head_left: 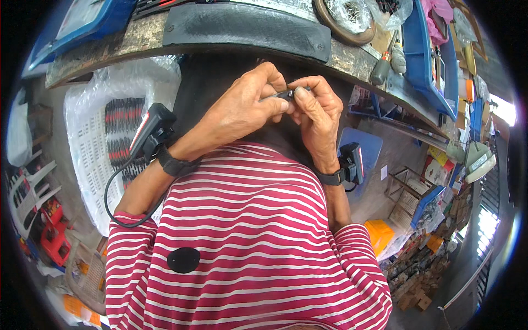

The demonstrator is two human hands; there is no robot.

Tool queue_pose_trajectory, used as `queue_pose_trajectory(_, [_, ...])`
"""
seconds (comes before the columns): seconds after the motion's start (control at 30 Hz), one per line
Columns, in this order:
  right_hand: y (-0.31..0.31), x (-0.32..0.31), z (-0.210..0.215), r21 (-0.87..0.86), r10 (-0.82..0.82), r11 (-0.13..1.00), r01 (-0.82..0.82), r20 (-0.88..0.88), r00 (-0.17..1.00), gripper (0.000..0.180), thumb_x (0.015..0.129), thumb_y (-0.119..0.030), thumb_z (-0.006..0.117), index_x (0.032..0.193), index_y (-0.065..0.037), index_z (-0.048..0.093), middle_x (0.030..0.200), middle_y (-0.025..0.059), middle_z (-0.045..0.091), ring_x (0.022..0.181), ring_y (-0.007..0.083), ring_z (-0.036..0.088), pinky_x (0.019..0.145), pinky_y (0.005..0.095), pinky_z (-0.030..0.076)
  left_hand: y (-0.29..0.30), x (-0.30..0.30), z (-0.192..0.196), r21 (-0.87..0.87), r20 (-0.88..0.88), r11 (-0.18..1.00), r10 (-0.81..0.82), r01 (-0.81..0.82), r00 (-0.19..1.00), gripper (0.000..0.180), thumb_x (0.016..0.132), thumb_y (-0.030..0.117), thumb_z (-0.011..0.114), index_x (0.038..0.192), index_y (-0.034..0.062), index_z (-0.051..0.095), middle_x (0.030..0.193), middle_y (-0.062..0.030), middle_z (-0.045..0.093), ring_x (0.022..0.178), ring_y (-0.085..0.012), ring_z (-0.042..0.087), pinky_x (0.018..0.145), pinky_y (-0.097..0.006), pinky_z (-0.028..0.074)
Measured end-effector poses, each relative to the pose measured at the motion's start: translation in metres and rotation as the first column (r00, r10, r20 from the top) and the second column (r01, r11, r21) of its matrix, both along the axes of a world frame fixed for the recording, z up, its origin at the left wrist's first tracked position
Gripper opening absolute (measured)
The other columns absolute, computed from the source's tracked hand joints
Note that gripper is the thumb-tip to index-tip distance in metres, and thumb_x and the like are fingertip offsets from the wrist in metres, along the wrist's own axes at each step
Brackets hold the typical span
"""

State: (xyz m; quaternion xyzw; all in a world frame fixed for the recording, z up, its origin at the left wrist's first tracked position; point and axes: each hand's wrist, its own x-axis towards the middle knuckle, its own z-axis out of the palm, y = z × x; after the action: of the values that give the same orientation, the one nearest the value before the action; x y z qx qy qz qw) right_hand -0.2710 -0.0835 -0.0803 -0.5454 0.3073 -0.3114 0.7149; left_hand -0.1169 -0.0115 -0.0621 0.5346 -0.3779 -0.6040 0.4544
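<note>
Blue plastic trays (426, 60) sit on the worktop (352, 58) at the upper right of the frame, their contents too cluttered to tell apart; a clear bag (355, 12) of small metal bits rests inside a round ring at the top. Just above centre, the left hand (242, 107) and the right hand (316, 113) meet, fingertips touching. Both are pinched on a small dark metal part (286, 94), which lies between the thumbs and forefingers, above the red striped shirt (247, 242).
</note>
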Motion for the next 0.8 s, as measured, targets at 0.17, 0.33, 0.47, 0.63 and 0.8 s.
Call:
queue_pose_trajectory(0.17, [0.0004, 0.0003, -0.0012, -0.019, -0.024, 1.000, 0.024, -0.005, 1.000, 0.015, 0.089, -0.014, 0.058, 0.094, 0.000, 0.059, 0.064, 0.0004, 0.057, 0.051, 0.0019, 0.045, 0.045, 0.0150, 0.033, 0.0010, 0.0006, -0.0005, -0.054, -0.152, 0.998, 0.017, -0.025, 0.988, 0.018, 0.091, 0.021, 0.052, 0.096, 0.0039, 0.047, 0.070, -0.0035, 0.057, 0.057, -0.0039, 0.044, 0.049, -0.017, 0.033])
queue_pose_trajectory(0.33, [0.0024, 0.0009, -0.0030, -0.027, -0.038, 0.999, 0.038, -0.009, 0.999, 0.015, 0.089, -0.015, 0.059, 0.093, -0.001, 0.060, 0.064, 0.0002, 0.057, 0.052, 0.0020, 0.045, 0.045, 0.0154, 0.033, 0.0003, 0.0008, -0.0040, -0.026, -0.179, 0.999, 0.035, -0.041, 0.983, 0.019, 0.090, 0.022, 0.053, 0.095, 0.0045, 0.048, 0.069, -0.0039, 0.057, 0.055, -0.0032, 0.043, 0.047, -0.017, 0.032])
queue_pose_trajectory(0.47, [0.0026, 0.0009, -0.0028, -0.031, -0.023, 0.999, 0.023, 0.017, 1.000, 0.015, 0.089, -0.015, 0.059, 0.092, -0.001, 0.061, 0.064, 0.0003, 0.056, 0.052, 0.0022, 0.044, 0.046, 0.0156, 0.032, 0.0001, 0.0037, -0.0057, -0.006, -0.255, 1.000, 0.021, -0.023, 0.967, 0.020, 0.089, 0.022, 0.054, 0.095, 0.0041, 0.049, 0.068, -0.0052, 0.057, 0.052, -0.0028, 0.041, 0.045, -0.016, 0.029])
queue_pose_trajectory(0.63, [0.0014, 0.0019, 0.0007, 0.034, 0.008, 0.999, -0.009, 0.034, 0.999, 0.015, 0.090, -0.015, 0.058, 0.091, 0.000, 0.061, 0.064, 0.0004, 0.056, 0.052, 0.0019, 0.043, 0.046, 0.0155, 0.031, -0.0014, 0.0069, -0.0045, 0.015, -0.313, 1.000, 0.017, -0.013, 0.949, 0.022, 0.089, 0.023, 0.054, 0.093, 0.0028, 0.050, 0.067, -0.0063, 0.057, 0.047, -0.0026, 0.037, 0.041, -0.016, 0.027])
queue_pose_trajectory(0.8, [0.0040, 0.0063, 0.0031, -0.036, -0.040, 0.999, 0.040, 0.002, 0.999, 0.013, 0.090, -0.012, 0.057, 0.090, 0.001, 0.060, 0.066, -0.0002, 0.055, 0.054, 0.0017, 0.044, 0.047, 0.0153, 0.032, -0.0019, 0.0056, -0.0023, 0.060, -0.351, 0.998, 0.042, -0.022, 0.935, 0.023, 0.087, 0.024, 0.056, 0.091, 0.0020, 0.050, 0.065, -0.0062, 0.057, 0.044, -0.0024, 0.035, 0.040, -0.016, 0.025])
